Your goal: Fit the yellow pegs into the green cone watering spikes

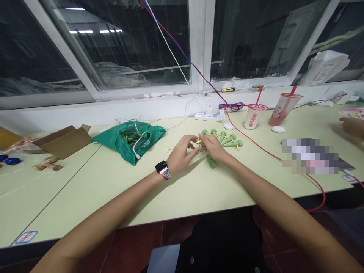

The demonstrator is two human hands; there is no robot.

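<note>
Joining small parts, apparently: right hand [212,146] pinching a yellow fitting [198,141], left hand [181,154] with thumb and forefinger parted beside it, green spikes [233,144] fanned beyond the right fingers; the next move likely calls for steady alignment.

A white power strip [207,116] lies at the back of the table [182,197]. Just to its right is a coil of red and blue cable [235,107]; beyond it, a yellow-and-black utility knife [228,89] rests on the window ledge [245,88]. Farther right of the strip stand a shorter cup [253,118] and a taller cup [281,110], each with a red straw. Well to its left lies an open cardboard box [66,142].
</note>
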